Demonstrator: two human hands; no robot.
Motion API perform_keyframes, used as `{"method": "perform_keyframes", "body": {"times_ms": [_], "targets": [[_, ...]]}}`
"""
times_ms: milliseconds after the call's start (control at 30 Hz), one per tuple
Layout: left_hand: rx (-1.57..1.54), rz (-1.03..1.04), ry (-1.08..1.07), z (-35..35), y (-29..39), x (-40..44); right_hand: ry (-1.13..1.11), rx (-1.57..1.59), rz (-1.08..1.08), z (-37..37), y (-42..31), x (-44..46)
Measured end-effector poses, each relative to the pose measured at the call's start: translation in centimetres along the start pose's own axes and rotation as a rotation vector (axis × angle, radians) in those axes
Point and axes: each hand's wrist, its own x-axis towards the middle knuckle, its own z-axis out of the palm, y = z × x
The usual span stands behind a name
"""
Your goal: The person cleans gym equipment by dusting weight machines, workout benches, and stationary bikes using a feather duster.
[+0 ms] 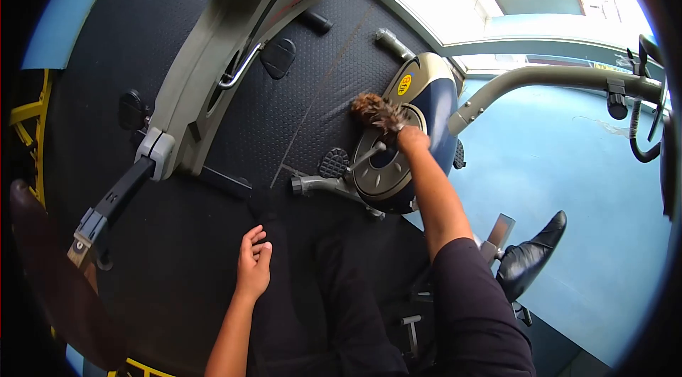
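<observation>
My right hand (413, 140) is closed around the grip of a brown feather duster (378, 111); the grip itself is mostly hidden in my fist. The duster's feathers lie against the upper side of the exercise bike's housing (439, 104), just above the crank (366, 161) and below a yellow round sticker (404, 84). A black pedal (333, 162) sits to the left of the crank. Held low above my dark trousers, my left hand (252, 263) holds nothing, its fingers loosely bent and apart.
Another grey exercise machine (195, 79) stands to the left on the black textured floor (312, 93). The bike's curved handlebar post (540, 79) and black saddle (533, 256) are on the right, beside a light-blue wall (568, 164). Yellow metal frames (30, 114) line the far left.
</observation>
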Motion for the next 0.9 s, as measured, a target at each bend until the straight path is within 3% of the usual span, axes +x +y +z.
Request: {"method": "perform_keyframes", "body": {"times_ms": [133, 200, 233, 267, 333, 400, 533, 767, 900], "targets": [[0.015, -0.064, -0.004, -1.4, -0.6, 2.0, 0.422, 0.111, 0.055, -5.6, 4.4, 6.2], [0.027, -0.083, -0.015, -1.3, -0.9, 3.2, 0.447, 0.122, 0.160, -8.8, 6.4, 7.6], [0.031, -0.082, -0.017, -1.1, -1.1, 3.9, 0.342, 0.168, 0.166, -10.1, 7.4, 7.7], [0.032, -0.093, -0.027, -0.7, -1.0, 4.1, 0.279, 0.074, 0.130, -9.4, 9.2, 9.7], [-0.031, -0.056, -0.056, 0.3, -0.1, 4.7, 0.303, 0.216, 0.159, -6.9, 10.0, 9.4], [-0.068, -0.040, -0.087, 1.8, 1.0, 4.9, 0.491, 0.317, 0.083, -3.7, 8.6, 5.8], [-0.039, 0.013, -0.164, 4.6, 3.7, 4.4, 0.088, 0.264, 0.080, 0.1, 4.4, -6.6], [0.000, 0.040, -0.218, 4.6, 5.3, 2.3, 0.019, 0.473, 0.184, 14.9, 2.9, -32.9], [0.048, 0.069, -0.200, 3.5, 4.7, 1.1, -0.138, 0.515, 0.202, 17.0, 3.4, -38.9]]}}
